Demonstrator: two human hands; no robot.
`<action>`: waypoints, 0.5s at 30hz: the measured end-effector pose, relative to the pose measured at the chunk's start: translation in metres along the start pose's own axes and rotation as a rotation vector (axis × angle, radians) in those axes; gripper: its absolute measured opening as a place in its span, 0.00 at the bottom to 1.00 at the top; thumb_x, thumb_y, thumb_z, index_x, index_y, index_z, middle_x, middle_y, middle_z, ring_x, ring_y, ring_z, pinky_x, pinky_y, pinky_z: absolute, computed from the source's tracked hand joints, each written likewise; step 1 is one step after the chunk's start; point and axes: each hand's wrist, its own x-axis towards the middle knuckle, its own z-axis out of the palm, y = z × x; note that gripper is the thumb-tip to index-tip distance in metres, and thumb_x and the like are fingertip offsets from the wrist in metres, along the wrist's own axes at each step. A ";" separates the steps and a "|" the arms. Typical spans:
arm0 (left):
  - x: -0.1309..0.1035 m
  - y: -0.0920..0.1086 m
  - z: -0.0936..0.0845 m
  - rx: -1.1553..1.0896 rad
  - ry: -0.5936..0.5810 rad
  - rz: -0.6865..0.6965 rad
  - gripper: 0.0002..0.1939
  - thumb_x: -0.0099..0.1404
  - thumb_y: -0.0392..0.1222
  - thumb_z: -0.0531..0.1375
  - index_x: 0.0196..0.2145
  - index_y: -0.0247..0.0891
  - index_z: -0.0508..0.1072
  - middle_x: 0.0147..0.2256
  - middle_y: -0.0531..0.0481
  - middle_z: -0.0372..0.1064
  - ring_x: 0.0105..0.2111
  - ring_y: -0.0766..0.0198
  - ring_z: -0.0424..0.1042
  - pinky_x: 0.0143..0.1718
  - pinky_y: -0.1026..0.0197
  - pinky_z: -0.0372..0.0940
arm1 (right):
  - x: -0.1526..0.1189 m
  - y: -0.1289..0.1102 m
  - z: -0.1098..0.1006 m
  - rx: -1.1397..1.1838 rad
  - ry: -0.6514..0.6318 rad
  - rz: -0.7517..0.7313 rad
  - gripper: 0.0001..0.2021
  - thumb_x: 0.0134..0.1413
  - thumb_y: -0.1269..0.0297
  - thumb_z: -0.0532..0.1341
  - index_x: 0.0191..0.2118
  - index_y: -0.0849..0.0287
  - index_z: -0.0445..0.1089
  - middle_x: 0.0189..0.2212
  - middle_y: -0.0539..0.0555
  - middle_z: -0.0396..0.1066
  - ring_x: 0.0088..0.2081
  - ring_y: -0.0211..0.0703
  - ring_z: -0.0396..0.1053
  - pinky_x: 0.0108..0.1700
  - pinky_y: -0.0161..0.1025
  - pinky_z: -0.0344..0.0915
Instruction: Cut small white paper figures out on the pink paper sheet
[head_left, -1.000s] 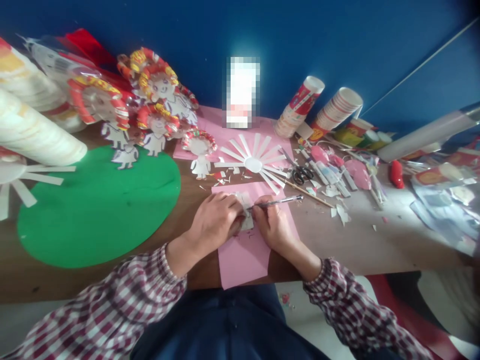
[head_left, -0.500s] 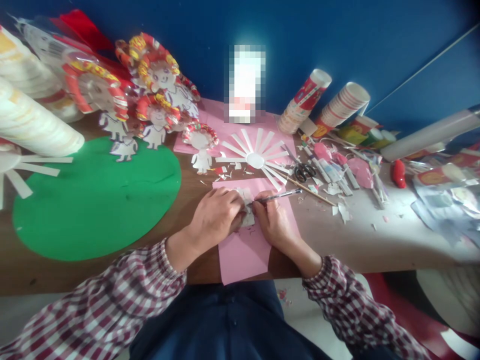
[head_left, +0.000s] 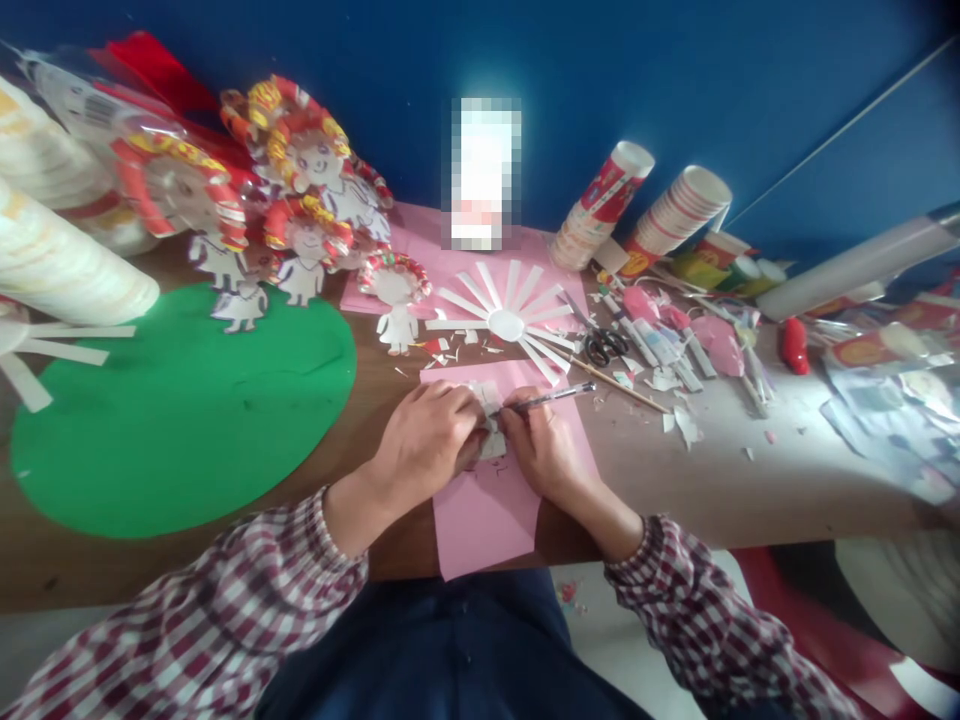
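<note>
On pink paper at the table's front edge lies a small white paper piece. My left hand has its fingers curled over the left side of that piece, holding it against the pink sheet. A pen is pinched in my right hand, its tip end over the white piece and its back end pointing right. The exact tip is hidden by my fingers. Just beyond my hands lies a white paper cup cut into spread strips.
A green oval sheet and paper figures with red-yellow rings lie left. Black scissors, a thin stick, markers and paper scraps lie right. Stacked cups stand behind. A blurred bright object stands at the back.
The view has shifted slightly, so the table items appear a little further left. Both hands keep nearly the same pose, with the pen and the white piece still held.
</note>
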 end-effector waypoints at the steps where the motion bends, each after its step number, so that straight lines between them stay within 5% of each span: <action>1: 0.000 0.000 0.000 0.001 0.000 0.001 0.08 0.69 0.42 0.57 0.38 0.38 0.74 0.37 0.47 0.70 0.42 0.55 0.68 0.45 0.53 0.64 | 0.000 0.000 0.000 0.000 0.000 -0.001 0.07 0.67 0.63 0.50 0.43 0.57 0.62 0.35 0.58 0.73 0.32 0.45 0.72 0.35 0.40 0.67; 15: -0.001 -0.001 0.001 -0.005 0.030 0.013 0.07 0.69 0.41 0.57 0.37 0.38 0.74 0.38 0.47 0.71 0.42 0.56 0.68 0.44 0.53 0.64 | 0.000 -0.003 -0.004 0.111 0.019 0.074 0.05 0.66 0.63 0.52 0.42 0.56 0.62 0.33 0.56 0.73 0.32 0.45 0.73 0.35 0.39 0.66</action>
